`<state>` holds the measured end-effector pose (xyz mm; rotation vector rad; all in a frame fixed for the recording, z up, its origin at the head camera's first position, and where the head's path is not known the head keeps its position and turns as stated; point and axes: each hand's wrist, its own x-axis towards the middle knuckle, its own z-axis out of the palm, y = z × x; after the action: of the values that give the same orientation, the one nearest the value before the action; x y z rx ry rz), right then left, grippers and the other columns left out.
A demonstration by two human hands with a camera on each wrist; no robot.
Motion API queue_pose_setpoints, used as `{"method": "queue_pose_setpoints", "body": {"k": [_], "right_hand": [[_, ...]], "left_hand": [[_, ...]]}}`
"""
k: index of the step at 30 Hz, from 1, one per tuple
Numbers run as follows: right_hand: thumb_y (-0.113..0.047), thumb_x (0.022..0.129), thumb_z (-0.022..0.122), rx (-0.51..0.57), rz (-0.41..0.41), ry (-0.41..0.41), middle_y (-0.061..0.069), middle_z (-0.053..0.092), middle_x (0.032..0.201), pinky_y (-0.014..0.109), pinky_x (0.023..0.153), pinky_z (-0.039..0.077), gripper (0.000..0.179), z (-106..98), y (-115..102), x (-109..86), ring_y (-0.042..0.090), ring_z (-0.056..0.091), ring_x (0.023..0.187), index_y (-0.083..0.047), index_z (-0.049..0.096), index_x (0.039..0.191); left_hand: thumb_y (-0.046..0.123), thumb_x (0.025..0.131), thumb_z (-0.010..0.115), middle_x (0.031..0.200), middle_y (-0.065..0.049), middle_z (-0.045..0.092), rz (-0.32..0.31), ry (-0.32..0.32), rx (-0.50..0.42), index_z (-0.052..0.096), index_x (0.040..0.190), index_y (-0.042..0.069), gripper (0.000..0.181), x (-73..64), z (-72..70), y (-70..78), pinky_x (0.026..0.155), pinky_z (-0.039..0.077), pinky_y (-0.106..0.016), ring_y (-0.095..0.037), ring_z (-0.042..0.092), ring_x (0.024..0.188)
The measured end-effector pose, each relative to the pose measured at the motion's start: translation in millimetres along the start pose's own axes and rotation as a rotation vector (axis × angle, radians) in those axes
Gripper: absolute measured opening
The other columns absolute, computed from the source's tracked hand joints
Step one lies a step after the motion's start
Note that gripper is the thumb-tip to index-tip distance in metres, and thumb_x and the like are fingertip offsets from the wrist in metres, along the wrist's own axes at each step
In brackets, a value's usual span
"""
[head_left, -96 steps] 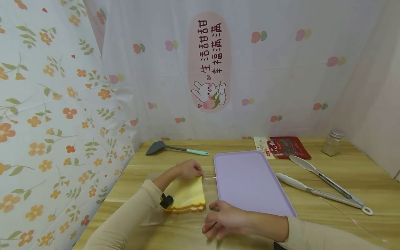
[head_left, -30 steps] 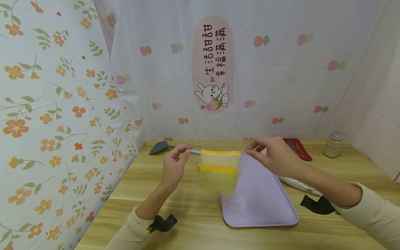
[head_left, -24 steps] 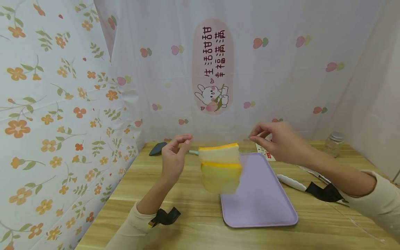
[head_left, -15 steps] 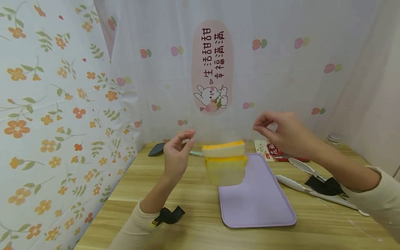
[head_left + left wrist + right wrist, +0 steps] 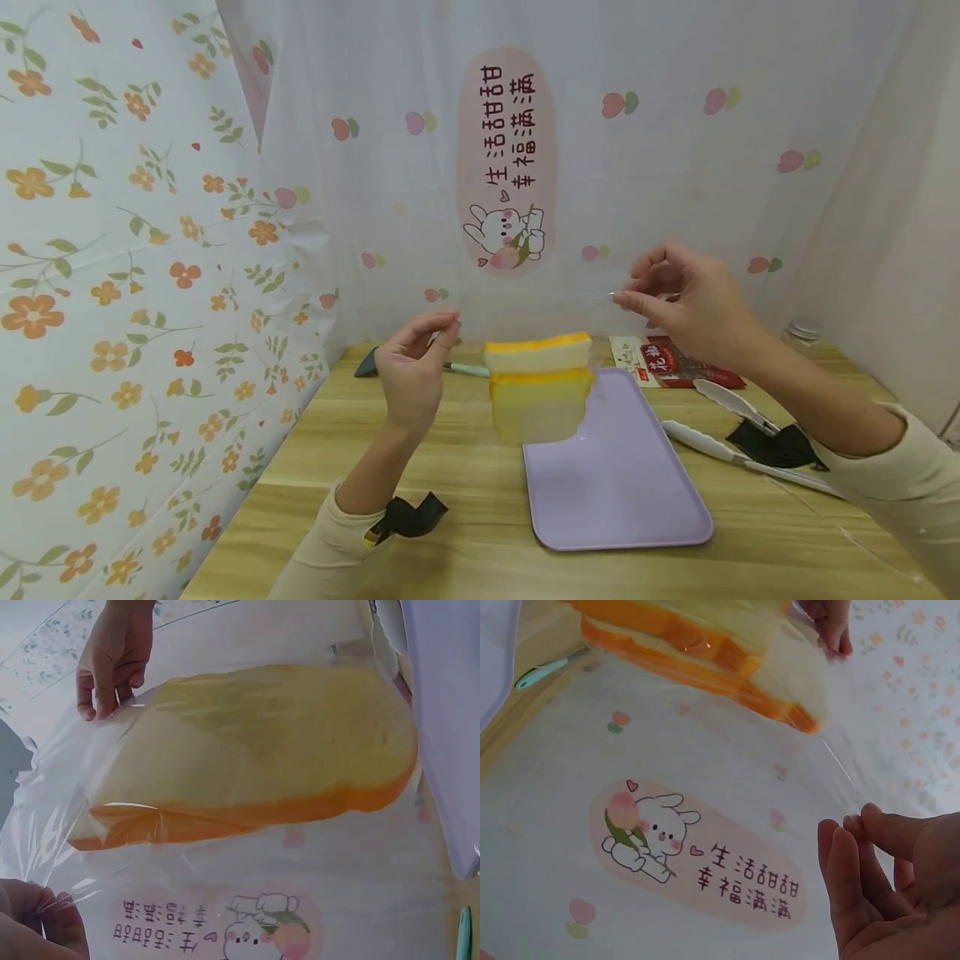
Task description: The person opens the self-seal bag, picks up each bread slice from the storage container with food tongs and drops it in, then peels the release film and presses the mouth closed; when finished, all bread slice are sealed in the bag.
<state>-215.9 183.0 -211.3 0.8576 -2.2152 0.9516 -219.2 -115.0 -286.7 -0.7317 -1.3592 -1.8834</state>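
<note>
Two bread slices [image 5: 540,408] with orange crusts hang inside a clear plastic bag [image 5: 817,769], above the table and partly in front of the tray. My left hand [image 5: 412,375] pinches one upper corner of the bag between thumb and fingers. On the other side my right hand [image 5: 697,304], raised higher, pinches the opposite corner. In the left wrist view the film stretches in creases from the left fingertips [image 5: 49,896], over the bread. Neither hand touches the slices themselves.
A lilac tray [image 5: 622,492] lies on the wooden table [image 5: 352,467]. Behind are a spatula [image 5: 468,369], a red spice packet [image 5: 678,364] and a glass jar [image 5: 802,333]. White-tipped tongs [image 5: 705,442] lie partly under the right arm. Printed curtains hang behind and left.
The bread, earlier lying flat on the table left of the tray, is lifted up in the bag. Over the last second my right hand has risen, and the bread has swung slightly right.
</note>
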Motion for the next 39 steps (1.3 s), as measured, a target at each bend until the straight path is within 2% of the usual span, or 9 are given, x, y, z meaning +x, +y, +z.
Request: {"method": "queue_pose_setpoints", "body": {"k": [5, 11, 14, 19, 22, 24, 31, 35, 39], "right_hand": [[0.001, 0.087, 0.073, 0.173, 0.145, -0.052, 0.007, 0.075, 0.085, 0.023, 0.06, 0.057, 0.028, 1, 12, -0.6, 0.005, 0.071, 0.074, 0.003, 0.048, 0.098], [-0.014, 0.088, 0.076, 0.388, 0.411, -0.16, -0.001, 0.076, 0.086, 0.031, 0.064, 0.059, 0.03, 0, 24, -2.8, 0.015, 0.073, 0.077, 0.004, 0.058, 0.105], [-0.015, 0.088, 0.077, 0.44, 0.483, -0.191, -0.001, 0.076, 0.086, 0.031, 0.067, 0.059, 0.029, -1, 27, -4.1, 0.016, 0.072, 0.078, 0.002, 0.063, 0.107], [-0.015, 0.09, 0.075, 0.447, 0.471, -0.161, -0.003, 0.075, 0.089, 0.029, 0.068, 0.058, 0.024, 2, 30, -5.5, 0.013, 0.072, 0.082, 0.0, 0.068, 0.108], [-0.014, 0.09, 0.075, 0.439, 0.441, -0.124, -0.003, 0.076, 0.089, 0.028, 0.066, 0.058, 0.023, 5, 31, -6.5, 0.012, 0.072, 0.082, 0.001, 0.07, 0.107], [-0.014, 0.09, 0.075, 0.43, 0.417, -0.101, -0.003, 0.076, 0.088, 0.028, 0.063, 0.057, 0.022, 7, 31, -7.4, 0.012, 0.072, 0.08, 0.001, 0.071, 0.105], [-0.009, 0.089, 0.074, 0.402, 0.323, -0.043, 0.001, 0.076, 0.086, 0.023, 0.057, 0.054, 0.017, 11, 34, -12.1, 0.014, 0.072, 0.078, 0.003, 0.072, 0.102], [-0.006, 0.089, 0.074, 0.415, 0.288, -0.031, 0.004, 0.076, 0.083, 0.023, 0.057, 0.054, 0.015, 10, 35, -13.5, 0.016, 0.072, 0.076, 0.005, 0.073, 0.099], [-0.002, 0.089, 0.073, 0.443, 0.253, -0.049, 0.005, 0.076, 0.083, 0.023, 0.059, 0.055, 0.012, 9, 37, -14.3, 0.016, 0.072, 0.074, 0.006, 0.073, 0.098]], "left_hand": [[-0.017, 0.085, 0.066, 0.094, -0.002, 0.074, 0.027, -0.017, -0.016, 0.062, 0.094, -0.024, 0.012, -1.2, -0.8, -4.8, 0.073, 0.057, -0.025, -0.013, 0.069, 0.082], [-0.013, 0.086, 0.067, 0.094, -0.001, 0.075, -0.018, 0.011, -0.014, 0.062, 0.097, -0.021, 0.014, -2.7, -0.2, -11.1, 0.074, 0.056, -0.025, -0.012, 0.069, 0.081], [-0.011, 0.087, 0.067, 0.093, -0.001, 0.075, -0.049, 0.042, -0.022, 0.065, 0.097, -0.014, 0.01, -4.0, -1.0, -12.5, 0.074, 0.056, -0.025, -0.013, 0.069, 0.079], [-0.012, 0.088, 0.066, 0.091, -0.001, 0.074, -0.183, 0.075, -0.044, 0.065, 0.102, -0.001, 0.018, -5.6, -1.1, -11.7, 0.075, 0.057, -0.026, -0.015, 0.071, 0.081], [-0.012, 0.089, 0.064, 0.088, 0.0, 0.073, -0.275, 0.092, -0.036, 0.066, 0.109, -0.002, 0.023, -6.5, -1.0, -11.6, 0.077, 0.056, -0.025, -0.013, 0.071, 0.081], [-0.012, 0.089, 0.064, 0.087, 0.001, 0.073, -0.29, 0.09, -0.025, 0.068, 0.11, -0.004, 0.023, -6.6, -1.4, -12.4, 0.078, 0.056, -0.025, -0.012, 0.071, 0.079], [-0.007, 0.09, 0.065, 0.084, 0.002, 0.074, -0.17, -0.017, 0.009, 0.074, 0.096, 0.006, 0.017, -4.9, -7.8, -13.9, 0.071, 0.057, -0.024, -0.012, 0.069, 0.073], [-0.006, 0.091, 0.064, 0.084, 0.001, 0.074, -0.113, -0.11, 0.042, 0.07, 0.095, -0.007, 0.007, -3.9, -15.4, -14.9, 0.069, 0.057, -0.026, -0.013, 0.07, 0.073], [-0.007, 0.091, 0.065, 0.084, 0.001, 0.075, -0.101, -0.182, 0.069, 0.065, 0.097, -0.019, 0.014, -1.7, -22.9, -14.8, 0.069, 0.058, -0.028, -0.013, 0.071, 0.072]]}}
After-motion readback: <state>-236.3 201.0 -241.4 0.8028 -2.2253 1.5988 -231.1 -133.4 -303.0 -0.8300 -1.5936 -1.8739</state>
